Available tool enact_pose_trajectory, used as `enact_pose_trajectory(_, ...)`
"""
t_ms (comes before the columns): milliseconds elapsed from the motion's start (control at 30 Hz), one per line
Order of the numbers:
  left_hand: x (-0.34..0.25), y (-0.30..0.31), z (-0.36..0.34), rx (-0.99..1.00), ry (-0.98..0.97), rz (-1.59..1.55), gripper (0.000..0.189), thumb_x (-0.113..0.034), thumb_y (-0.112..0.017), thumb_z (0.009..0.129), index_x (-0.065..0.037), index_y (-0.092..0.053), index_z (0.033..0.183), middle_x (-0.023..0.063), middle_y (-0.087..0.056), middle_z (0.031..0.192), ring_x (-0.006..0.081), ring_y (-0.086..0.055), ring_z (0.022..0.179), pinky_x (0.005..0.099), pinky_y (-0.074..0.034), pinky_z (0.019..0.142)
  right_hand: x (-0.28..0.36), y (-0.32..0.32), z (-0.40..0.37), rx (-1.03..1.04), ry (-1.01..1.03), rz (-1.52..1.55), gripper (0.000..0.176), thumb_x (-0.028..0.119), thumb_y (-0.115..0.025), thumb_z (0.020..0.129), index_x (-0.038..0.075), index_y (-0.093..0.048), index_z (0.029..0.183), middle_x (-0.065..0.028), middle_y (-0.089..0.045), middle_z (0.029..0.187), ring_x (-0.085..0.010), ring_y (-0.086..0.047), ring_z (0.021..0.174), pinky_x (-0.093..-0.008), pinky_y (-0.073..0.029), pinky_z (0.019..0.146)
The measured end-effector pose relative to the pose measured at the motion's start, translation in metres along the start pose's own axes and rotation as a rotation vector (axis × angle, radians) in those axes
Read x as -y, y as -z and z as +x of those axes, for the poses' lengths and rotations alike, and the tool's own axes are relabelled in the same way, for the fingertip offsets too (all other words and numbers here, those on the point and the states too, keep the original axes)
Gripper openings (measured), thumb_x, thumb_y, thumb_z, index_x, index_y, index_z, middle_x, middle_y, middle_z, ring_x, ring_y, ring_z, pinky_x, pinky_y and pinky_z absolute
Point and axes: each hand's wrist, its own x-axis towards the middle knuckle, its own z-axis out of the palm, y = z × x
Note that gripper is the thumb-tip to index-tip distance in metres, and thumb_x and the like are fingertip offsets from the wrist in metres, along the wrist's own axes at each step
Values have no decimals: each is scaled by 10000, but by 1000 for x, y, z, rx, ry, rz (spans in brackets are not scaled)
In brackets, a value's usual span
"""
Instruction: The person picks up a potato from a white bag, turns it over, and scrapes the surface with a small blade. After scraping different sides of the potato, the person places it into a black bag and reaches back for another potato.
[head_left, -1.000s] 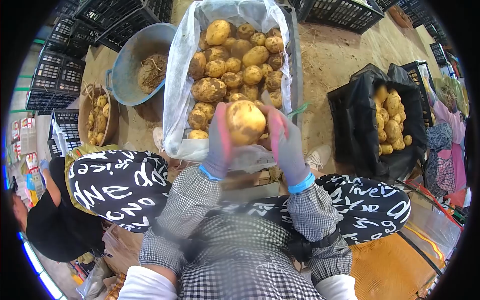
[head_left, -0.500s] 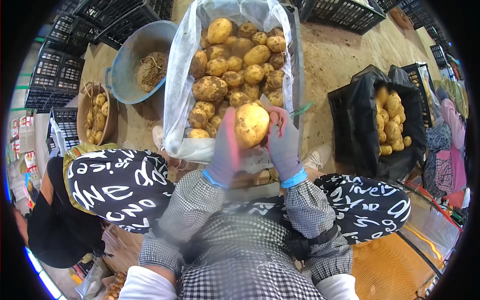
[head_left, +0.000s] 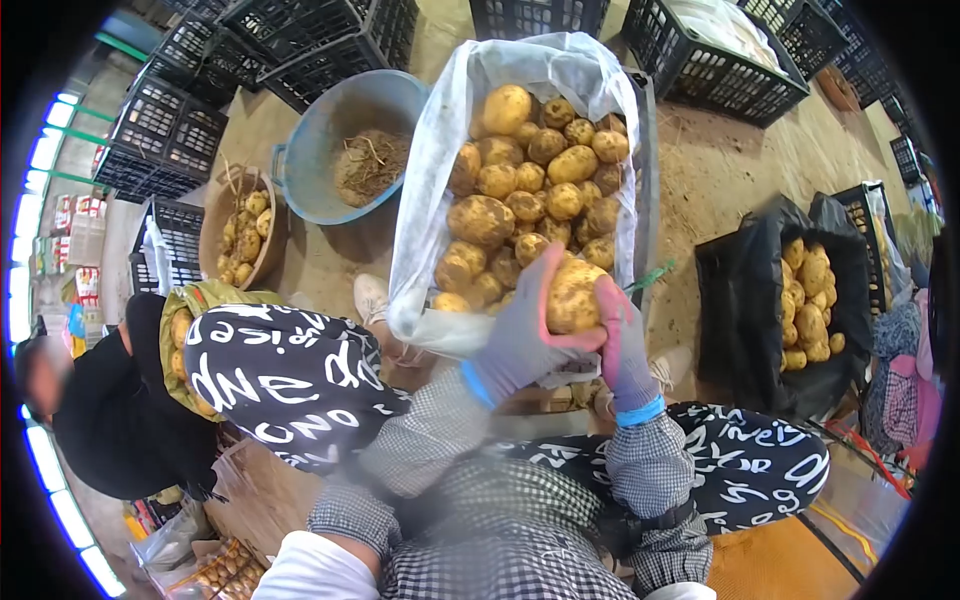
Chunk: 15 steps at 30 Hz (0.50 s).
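A large potato (head_left: 574, 297) with patches of soil on its skin is held between my two gloved hands. My left hand (head_left: 522, 325), in a grey and pink glove, wraps round its left and lower side. On its right, the fingers of my right hand (head_left: 622, 335) press against it. Just beyond my hands stands a crate lined with white plastic sheeting (head_left: 420, 230). Many soil-marked potatoes (head_left: 520, 170) fill it, and the held potato is above its near right corner.
At left are a blue tub (head_left: 300, 170) with soil and dry stems inside, and a brown basin (head_left: 215, 225) of potatoes. A black-lined crate (head_left: 735, 330) of potatoes stands at right. Black plastic crates (head_left: 715, 75) stand at the back. A person in black (head_left: 120, 420) is at far left.
The potato has been turned in my hands, now showing a more soil-marked side. My left hand has shifted to grip it from below and left. The whole view has swung, moving things rightward and down.
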Motion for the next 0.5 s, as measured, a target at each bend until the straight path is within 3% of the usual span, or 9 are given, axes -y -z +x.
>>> enact_pose_trajectory(33, -3, -2, -2, -10, -36, 64, 1033, -437, -837, 737, 6, -294, 1496, 239, -405, 1452, 348, -395, 1371, 423, -325, 1140, -1, 2, 0, 37, 44, 54, 438, 314, -537, 1015, -5, -538, 1315, -76, -639, 1164, -159, -650, 983, -278, -556, 811)
enact_pose_trajectory(133, 11, -2, -2, -58, -141, 114, 852, -442, -739, 852, 13, -355, 1461, 207, -443, 1416, 301, -564, 1206, 392, -483, 994, -2, 5, 2, 34, -112, 22, 445, 338, -537, 1013, 8, -539, 1312, -75, -646, 1137, -161, -657, 989, -255, -570, 772)
enact_pose_trajectory(233, 10, 0, -2, -64, -4, -177, 654, -444, -614, 949, 10, -451, 1391, 144, -566, 1249, 202, -648, 961, 306, -547, 748, -2, -6, -6, -24, -164, -35, 496, 451, -462, 1024, 30, -539, 1275, -46, -671, 1005, -122, -665, 762, -242, -523, 514)
enact_pose_trajectory(300, 11, 3, -2, -66, 25, -259, 579, -443, -556, 989, 7, -499, 1349, 102, -624, 1132, 146, -659, 845, 251, -543, 629, -2, -4, -7, -8, -167, -54, 483, 452, -467, 1022, 47, -542, 1273, -41, -671, 1009, -120, -653, 732, -231, -509, 494)
enact_pose_trajectory(367, 15, 8, -1, -42, 38, -188, 536, -425, -522, 998, 1, -521, 1323, 111, -641, 1119, 184, -648, 896, 274, -525, 698, -4, 1, -9, 37, -183, 18, 473, 455, -473, 1019, 63, -545, 1274, -34, -672, 1007, -117, -641, 713, -225, -498, 482)
enact_pose_trajectory(400, 17, 14, 3, -18, 47, -100, 519, -409, -512, 994, -3, -523, 1317, 140, -635, 1166, 247, -642, 995, 324, -519, 816, -5, 4, -8, 75, -195, 100, 470, 457, -477, 1017, 71, -546, 1276, -30, -672, 1002, -115, -635, 708, -223, -493, 480)
enact_pose_trajectory(467, 19, 16, 10, -41, 63, -212, 507, -407, -526, 988, -13, -535, 1307, 119, -636, 1118, 230, -621, 977, 317, -510, 820, -8, 7, -9, 104, -176, 166, 466, 451, -492, 1012, 79, -534, 1291, -28, -667, 1021, -118, -637, 735, -226, -500, 491)
enact_pose_trajectory(500, 19, 11, 15, -88, 66, -412, 512, -422, -551, 988, -19, -545, 1303, 68, -643, 1023, 149, -607, 859, 259, -506, 707, -10, 6, -9, 96, -143, 151, 469, 442, -504, 1009, 79, -519, 1305, -30, -662, 1046, -123, -645, 767, -230, -511, 504)
